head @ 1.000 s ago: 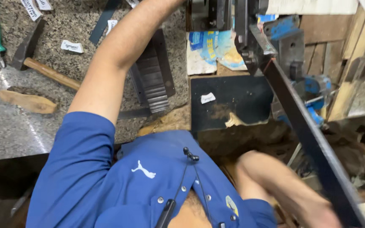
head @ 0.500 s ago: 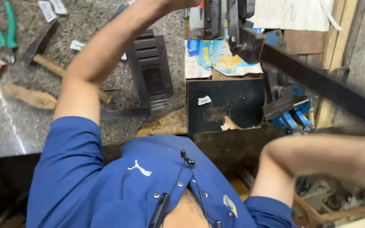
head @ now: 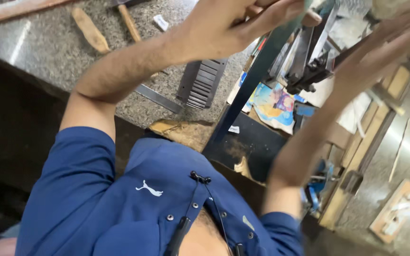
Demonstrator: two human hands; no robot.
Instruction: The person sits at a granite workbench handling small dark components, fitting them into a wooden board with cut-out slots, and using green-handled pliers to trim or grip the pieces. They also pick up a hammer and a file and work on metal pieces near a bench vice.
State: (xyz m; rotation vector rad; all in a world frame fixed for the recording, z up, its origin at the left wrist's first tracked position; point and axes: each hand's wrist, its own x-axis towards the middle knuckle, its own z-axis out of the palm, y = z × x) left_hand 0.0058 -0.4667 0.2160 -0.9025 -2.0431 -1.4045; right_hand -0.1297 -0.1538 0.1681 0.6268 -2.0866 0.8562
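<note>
Gripping the dark metal bar (head: 257, 76) above the granite tabletop (head: 48, 52), the left hand (head: 233, 23) is clamped round its upper end, while the blurred right hand (head: 385, 52) beside it cannot be read.

Slotted block (head: 202, 83) lies on counter (head: 48, 52), beside flat bar (head: 157, 98).

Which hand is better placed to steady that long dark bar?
Probably the left hand: it is closed around the long dark bar near its top. The right hand is blurred beside the black clamp, its grip unclear.
</note>
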